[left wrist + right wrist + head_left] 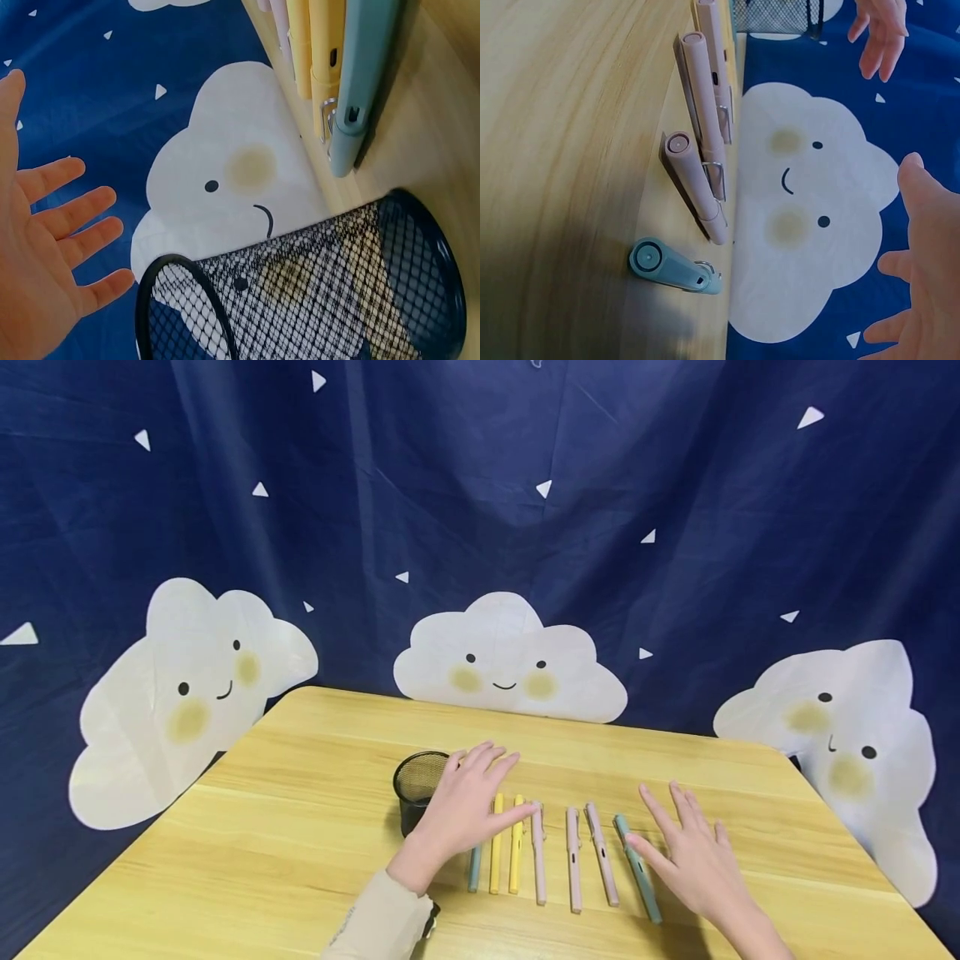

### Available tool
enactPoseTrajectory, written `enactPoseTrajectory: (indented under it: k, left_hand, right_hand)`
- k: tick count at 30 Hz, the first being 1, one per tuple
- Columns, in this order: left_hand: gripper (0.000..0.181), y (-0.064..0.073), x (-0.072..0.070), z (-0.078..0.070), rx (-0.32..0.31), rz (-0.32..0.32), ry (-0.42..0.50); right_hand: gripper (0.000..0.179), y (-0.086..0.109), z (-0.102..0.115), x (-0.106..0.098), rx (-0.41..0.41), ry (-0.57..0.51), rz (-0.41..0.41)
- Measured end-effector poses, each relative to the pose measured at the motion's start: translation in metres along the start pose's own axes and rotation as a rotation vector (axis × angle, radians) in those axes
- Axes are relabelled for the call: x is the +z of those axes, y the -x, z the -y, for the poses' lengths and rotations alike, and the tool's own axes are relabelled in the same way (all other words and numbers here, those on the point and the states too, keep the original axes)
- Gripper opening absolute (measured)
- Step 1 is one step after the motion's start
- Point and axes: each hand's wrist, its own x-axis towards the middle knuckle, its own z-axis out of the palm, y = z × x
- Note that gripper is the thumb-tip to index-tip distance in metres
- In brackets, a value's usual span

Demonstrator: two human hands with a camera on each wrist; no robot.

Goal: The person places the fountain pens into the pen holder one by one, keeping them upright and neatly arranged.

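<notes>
Several capped pens lie side by side on the wooden table. From the left in the head view, they are a teal pen point(474, 872), two yellow pens point(496, 853), three pale pink pens point(574, 870) and another teal pen point(643, 883). My left hand point(467, 802) hovers with spread fingers beside a black mesh pen cup point(412, 814), hiding part of its rim and the upper end of the left teal pen. Holding nothing, my right hand point(699, 862) is spread out near the right teal pen point(676, 268). The left wrist view shows the left palm point(37, 247) bare too.
The light wooden table point(262, 835) has rounded far corners. Behind it hangs a dark blue curtain point(465, 485) printed with white triangles and smiling clouds point(510, 652). A pale sleeve point(382, 914) covers the left forearm.
</notes>
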Motion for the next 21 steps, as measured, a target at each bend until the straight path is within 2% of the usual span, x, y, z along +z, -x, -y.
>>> enactPoseTrajectory:
  k: [8, 21]
  left_hand:
    - [0.067, 0.007, -0.01, 0.012, -0.023, 0.022, 0.03]
    - [0.061, 0.015, -0.025, 0.035, -0.007, -0.042, 0.124]
  right_hand:
    - [0.066, 0.0, 0.001, 0.001, -0.007, 0.011, -0.003]
    - [0.069, 0.001, 0.001, 0.002, -0.014, 0.012, -0.015]
